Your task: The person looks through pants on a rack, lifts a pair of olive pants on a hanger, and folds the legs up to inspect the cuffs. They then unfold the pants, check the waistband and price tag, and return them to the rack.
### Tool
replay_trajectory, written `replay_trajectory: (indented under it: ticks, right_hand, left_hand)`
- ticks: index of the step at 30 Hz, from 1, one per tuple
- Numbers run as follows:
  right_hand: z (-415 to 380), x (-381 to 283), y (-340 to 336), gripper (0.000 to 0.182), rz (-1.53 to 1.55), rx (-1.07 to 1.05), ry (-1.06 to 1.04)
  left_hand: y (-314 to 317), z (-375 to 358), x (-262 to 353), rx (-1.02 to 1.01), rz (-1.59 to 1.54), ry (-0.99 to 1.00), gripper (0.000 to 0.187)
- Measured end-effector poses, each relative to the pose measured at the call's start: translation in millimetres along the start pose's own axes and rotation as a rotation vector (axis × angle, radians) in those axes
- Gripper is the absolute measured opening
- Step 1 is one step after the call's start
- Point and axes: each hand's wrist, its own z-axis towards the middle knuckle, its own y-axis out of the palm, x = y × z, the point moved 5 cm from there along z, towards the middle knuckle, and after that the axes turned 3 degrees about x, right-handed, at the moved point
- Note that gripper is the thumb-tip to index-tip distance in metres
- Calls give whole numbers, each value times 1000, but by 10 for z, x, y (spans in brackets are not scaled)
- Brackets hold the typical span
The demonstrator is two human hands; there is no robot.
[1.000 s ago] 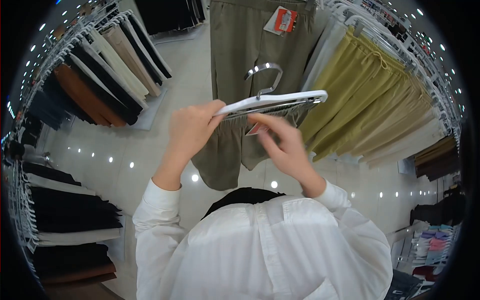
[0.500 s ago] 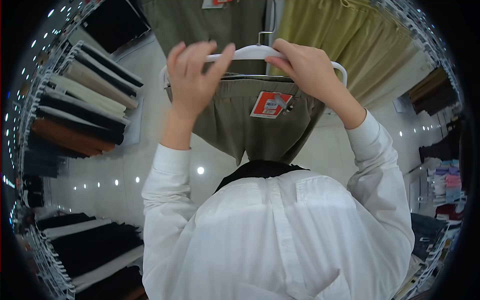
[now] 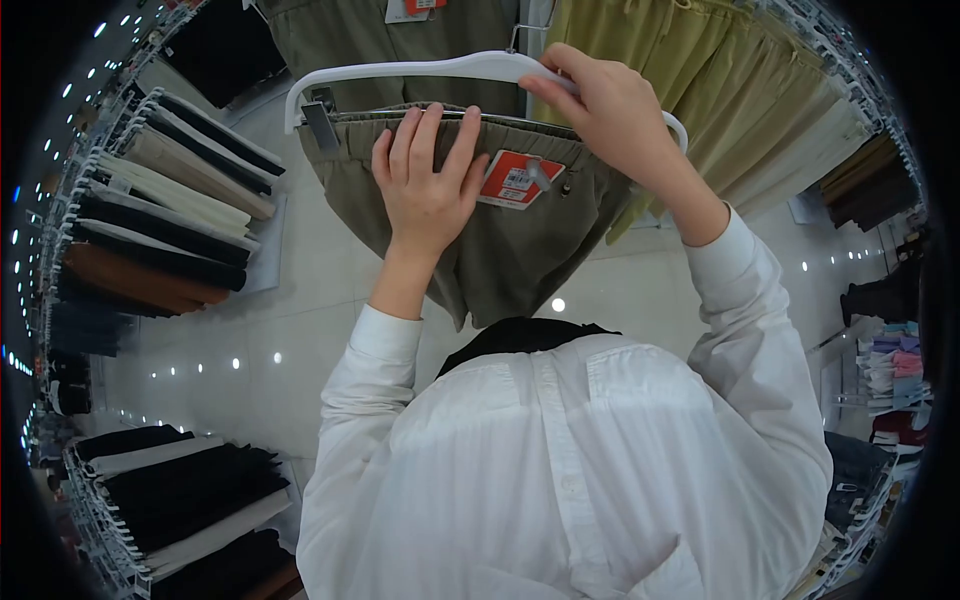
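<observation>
Olive-green trousers point(image 3: 400, 225) hang from a white hanger point(image 3: 420, 68), with a metal clip point(image 3: 321, 130) at the left end of their waistband. My right hand point(image 3: 605, 105) is closed round the hanger, right of its hook. My left hand point(image 3: 430, 185) lies on the front of the trousers at the waistband, fingers spread and pointing up. Just right of it is a red and white tag point(image 3: 520, 179) on the trousers.
More olive trousers point(image 3: 420, 40) and yellow-green trousers point(image 3: 640, 50) hang behind. Racks of dark, cream and brown garments point(image 3: 170, 200) stand at the left, with dark garments point(image 3: 190, 490) below. Folded pastel items point(image 3: 890, 365) are at the right.
My left hand has come off the area of the hanger bar and moved down and slightly right onto the trousers. The hanger and trousers have shifted up and left.
</observation>
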Motion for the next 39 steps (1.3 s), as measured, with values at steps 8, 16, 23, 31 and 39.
replay_trajectory:
  ticks: [8,16,23,31,39]
  right_hand:
    - [-53,80,117,31,131,-45,58]
    - [-114,133,319,31,161,-5,59]
    - [-152,70,370,28,169,40,93]
    - [-224,-174,331,24,242,129,76]
    - [-223,333,401,34,410,-57,326]
  left_hand:
    - [175,-205,197,-120,102,43,46]
    - [1,-146,208,-66,48,-138,17]
    - [49,-312,-25,120,-42,-554,24]
    - [566,-758,-197,177,-1503,-1794,39]
    - [82,-568,247,201,-1951,-1561,33]
